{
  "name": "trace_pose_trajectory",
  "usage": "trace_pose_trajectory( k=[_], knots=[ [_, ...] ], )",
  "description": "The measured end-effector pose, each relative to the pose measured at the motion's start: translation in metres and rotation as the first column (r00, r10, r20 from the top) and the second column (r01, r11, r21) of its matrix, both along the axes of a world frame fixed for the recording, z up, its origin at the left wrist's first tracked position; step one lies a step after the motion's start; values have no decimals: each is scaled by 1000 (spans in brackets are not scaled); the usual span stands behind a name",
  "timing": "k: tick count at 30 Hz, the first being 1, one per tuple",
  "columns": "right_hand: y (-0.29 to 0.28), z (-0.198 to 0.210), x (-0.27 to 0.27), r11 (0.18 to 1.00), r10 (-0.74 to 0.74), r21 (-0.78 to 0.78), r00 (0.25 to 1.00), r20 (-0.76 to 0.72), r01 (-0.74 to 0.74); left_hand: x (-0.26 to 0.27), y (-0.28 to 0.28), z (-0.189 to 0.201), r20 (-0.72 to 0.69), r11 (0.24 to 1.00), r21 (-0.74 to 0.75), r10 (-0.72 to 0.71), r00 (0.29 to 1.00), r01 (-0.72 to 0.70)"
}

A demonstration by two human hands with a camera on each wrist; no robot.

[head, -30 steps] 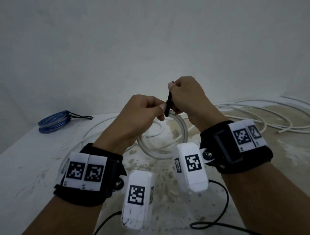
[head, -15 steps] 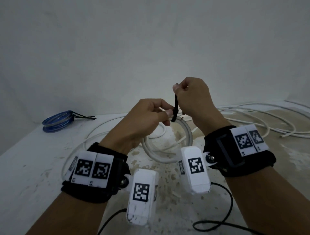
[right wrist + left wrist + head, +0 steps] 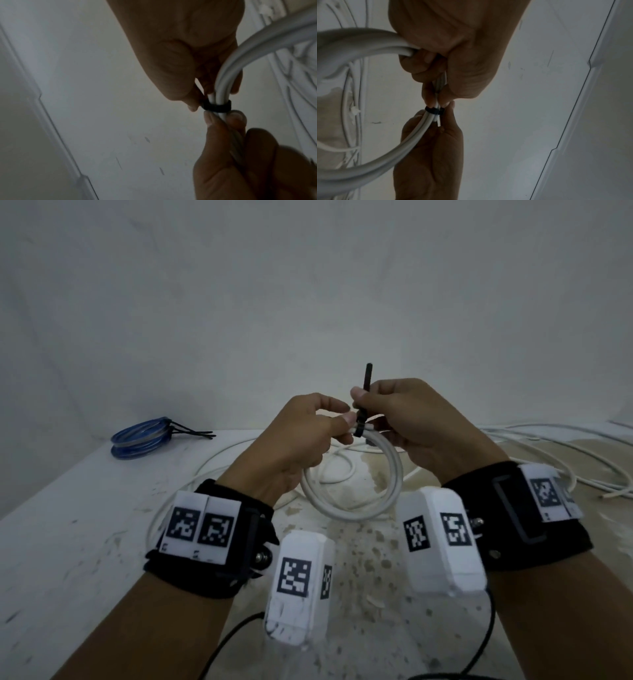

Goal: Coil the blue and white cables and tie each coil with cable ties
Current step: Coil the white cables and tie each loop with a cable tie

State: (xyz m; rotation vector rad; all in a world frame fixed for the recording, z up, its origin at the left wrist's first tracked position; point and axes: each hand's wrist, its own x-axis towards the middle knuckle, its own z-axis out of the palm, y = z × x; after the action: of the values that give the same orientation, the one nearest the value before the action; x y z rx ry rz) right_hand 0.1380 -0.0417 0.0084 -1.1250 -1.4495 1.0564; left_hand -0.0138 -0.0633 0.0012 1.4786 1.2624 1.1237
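I hold a small coil of white cable [image 3: 359, 510] above the table between both hands. My left hand [image 3: 344, 421] grips the coil's top strands, just left of a black cable tie [image 3: 359, 426] wrapped tightly round them. My right hand [image 3: 358, 398] pinches the tie's tail, which sticks straight up above the fingers. The left wrist view shows the cable tie [image 3: 435, 111] banding the white cable [image 3: 412, 136], between the left hand [image 3: 436, 102] and right hand [image 3: 428, 121]. The right wrist view shows the same cable tie [image 3: 216, 106]. A blue coil [image 3: 142, 436] with black ties lies far left.
Loose white cable [image 3: 548, 440] sprawls over the stained table [image 3: 68, 542] at right and under my hands. Black leads [image 3: 226, 642] run off the wrist cameras near the front. A plain wall [image 3: 308, 302] stands close behind the table.
The right hand drew the tie's tail upward, then took a lower grip near the coil, so the tail now stands free above its fingers. The loop sits snug round the strands.
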Motion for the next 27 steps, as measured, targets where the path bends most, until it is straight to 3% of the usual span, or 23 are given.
trace_pose_trajectory(
  k=[5, 10, 14, 21, 27],
  knots=[
    [4, 2, 3, 942, -212, 312, 942, 260, 126, 5, 0, -4, 92, 1000, -24, 10, 996, -8],
    [8, 1, 4, 910, -302, 381, 894, 333, 165, 10, -1, -7, 88, 999, 30, -19, 996, 16],
    [6, 1, 2, 902, -319, 381, 905, 279, 201, 7, 0, -7, 30, 996, 86, -9, 1000, 6],
    [0, 7, -2, 917, -241, 368, 948, 208, 153, 1, 0, 2, 72, 996, 90, -36, 997, 29],
    [3, 6, -1, 890, -298, 420, 922, 246, 176, -3, 0, 2, 26, 995, 81, -68, 997, 66]
  ],
)
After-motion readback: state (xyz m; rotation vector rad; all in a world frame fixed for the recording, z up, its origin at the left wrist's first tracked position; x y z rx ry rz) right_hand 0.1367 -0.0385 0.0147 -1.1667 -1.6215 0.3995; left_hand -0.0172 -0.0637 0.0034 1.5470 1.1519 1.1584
